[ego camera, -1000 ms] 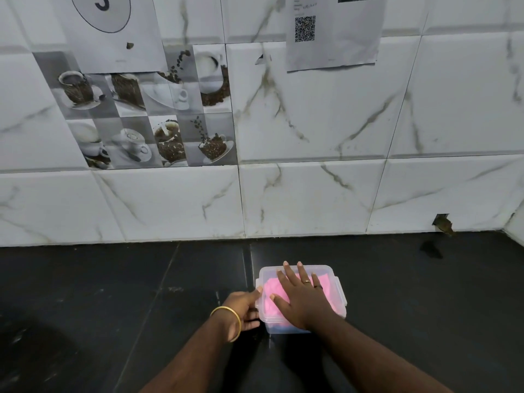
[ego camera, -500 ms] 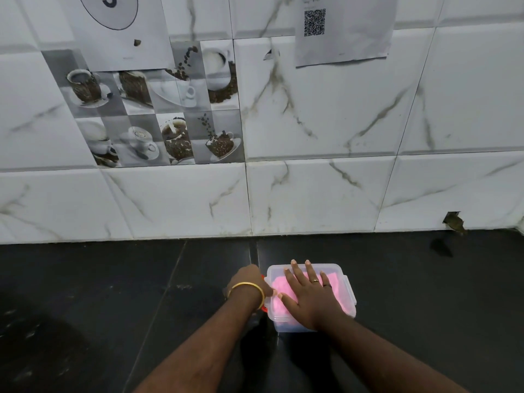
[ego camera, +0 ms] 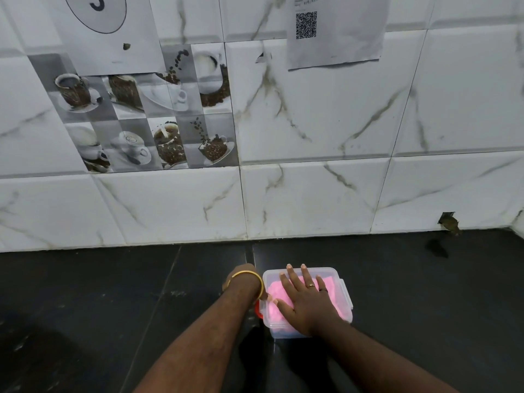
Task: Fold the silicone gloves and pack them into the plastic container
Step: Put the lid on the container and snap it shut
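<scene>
in the head view i see the container (ego camera: 307, 302) sitting on the dark surface (ego camera: 113, 307) near the tiled wall (ego camera: 312, 137), close in front of me and just right of centre. its clear lid (ego camera: 331, 275) is already on, and the pink gloves (ego camera: 276, 293) show through it, folded down inside, so i judge the folding and packing done and the step in hand to be sealing the box. my right hand (ego camera: 307, 300) lies flat on the lid with fingers (ego camera: 293, 279) spread and straight, pressing it down, the fingertips reaching the far rim. my left hand (ego camera: 241, 275) is at the container's left side, just beside or touching it, but the wrist and its gold bangle (ego camera: 249, 282) cover the fingers, so i cannot tell whether they are curled, pinching or loose. a small red piece (ego camera: 257, 309) peeks out at the left edge below that wrist; i take it for a side clip, though it is too hidden to be sure. on the right edge a clear clip (ego camera: 348, 296) appears folded down against the wall of the box, but i would not swear it is latched. the next move, as i read it, calls for keeping the right palm's weight on the lid so the springy silicone does not push it up, while the left fingers work the left clip down until it catches, then checking the right one. the risk i see is the lid riding up at a corner if pressure comes off too soon. a sheet with a qr code (ego camera: 306, 25) hangs on the wall above, well apart from the work.
</scene>
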The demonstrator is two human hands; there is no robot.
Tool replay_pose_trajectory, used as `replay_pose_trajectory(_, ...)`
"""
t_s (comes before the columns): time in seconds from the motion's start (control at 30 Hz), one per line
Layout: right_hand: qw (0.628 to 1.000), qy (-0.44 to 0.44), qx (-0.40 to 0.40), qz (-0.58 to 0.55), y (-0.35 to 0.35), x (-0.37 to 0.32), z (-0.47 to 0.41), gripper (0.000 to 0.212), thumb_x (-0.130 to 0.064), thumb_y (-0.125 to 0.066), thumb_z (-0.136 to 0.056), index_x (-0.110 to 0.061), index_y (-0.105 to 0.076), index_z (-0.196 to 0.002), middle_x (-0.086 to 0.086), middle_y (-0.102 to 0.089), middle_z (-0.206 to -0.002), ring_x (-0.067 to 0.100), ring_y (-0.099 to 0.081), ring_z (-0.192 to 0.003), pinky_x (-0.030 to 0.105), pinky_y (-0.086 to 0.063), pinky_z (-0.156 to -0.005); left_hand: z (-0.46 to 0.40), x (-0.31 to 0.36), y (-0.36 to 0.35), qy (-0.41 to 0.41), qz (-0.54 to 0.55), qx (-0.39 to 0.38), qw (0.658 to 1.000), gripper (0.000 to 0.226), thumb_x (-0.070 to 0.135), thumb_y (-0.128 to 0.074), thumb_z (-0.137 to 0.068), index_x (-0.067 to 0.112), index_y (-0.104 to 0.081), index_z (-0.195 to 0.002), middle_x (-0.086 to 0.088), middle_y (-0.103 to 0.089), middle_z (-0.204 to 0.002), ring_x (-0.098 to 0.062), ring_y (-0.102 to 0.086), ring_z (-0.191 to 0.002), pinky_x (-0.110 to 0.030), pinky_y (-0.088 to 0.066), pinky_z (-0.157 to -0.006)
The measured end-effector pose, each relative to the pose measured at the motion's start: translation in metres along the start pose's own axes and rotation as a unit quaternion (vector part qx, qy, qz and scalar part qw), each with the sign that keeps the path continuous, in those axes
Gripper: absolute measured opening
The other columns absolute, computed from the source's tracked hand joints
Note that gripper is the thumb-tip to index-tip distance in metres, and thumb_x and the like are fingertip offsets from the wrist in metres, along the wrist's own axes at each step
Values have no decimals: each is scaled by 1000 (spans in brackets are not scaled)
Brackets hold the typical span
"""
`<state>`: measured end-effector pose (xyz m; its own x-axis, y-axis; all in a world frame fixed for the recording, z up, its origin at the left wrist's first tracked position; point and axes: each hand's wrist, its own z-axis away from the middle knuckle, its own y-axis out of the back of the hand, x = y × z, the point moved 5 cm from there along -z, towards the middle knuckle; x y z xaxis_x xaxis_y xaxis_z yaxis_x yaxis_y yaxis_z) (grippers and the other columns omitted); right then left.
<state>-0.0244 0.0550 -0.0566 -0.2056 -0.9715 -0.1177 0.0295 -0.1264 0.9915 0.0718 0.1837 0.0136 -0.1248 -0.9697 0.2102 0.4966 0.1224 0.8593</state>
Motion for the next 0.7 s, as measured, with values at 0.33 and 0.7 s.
replay_pose_trajectory(0.33, 1000, 9, 3, -1, 0, -1, -1, 78, -71, -11, -92, -32, 0, -159, -5, 11, -168, 29, 12, -154, 57, 3, -120, 1, 20, 7, 1, -72, -4, 997, 37, 20, -80, -71, 8, -70, -105, -9, -72, -99, -21, -70, -89, -32, -57, -78)
replay_pose_trajectory(0.7, 985, 26, 19, -172, 16, -1, 5, 72, -53, -40, -98, -22, -18, -159, -3, -8, -168, 22, -1, -156, 45, -5, -123, 16, 50, 12, -49, -194, 50, 978, 78, 28, -87, -65, 15, -53, -134, -8, -56, -132, -30, -57, -118, -41, -49, -90)
